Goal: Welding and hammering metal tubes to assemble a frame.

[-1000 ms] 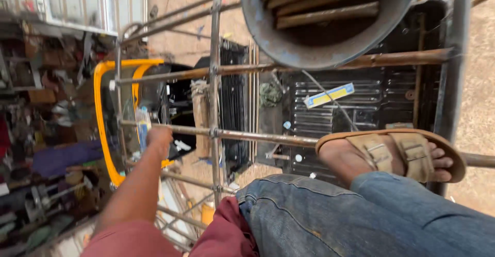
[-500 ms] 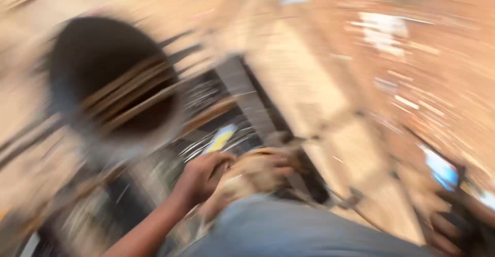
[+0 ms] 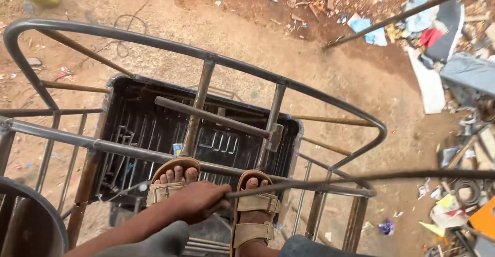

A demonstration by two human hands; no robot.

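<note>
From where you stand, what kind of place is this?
Probably an outdoor metalwork or scrap yard. The person stands high on a welded grey steel-tube frame above bare reddish dirt ground, with piled scrap and litter at the right. One hand grips a thin steel rod.

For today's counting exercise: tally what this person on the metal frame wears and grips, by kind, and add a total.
Tan sandals: 2
Hands in view: 1
Thin metal rods gripped by its fingers: 1
Total: 4
</note>
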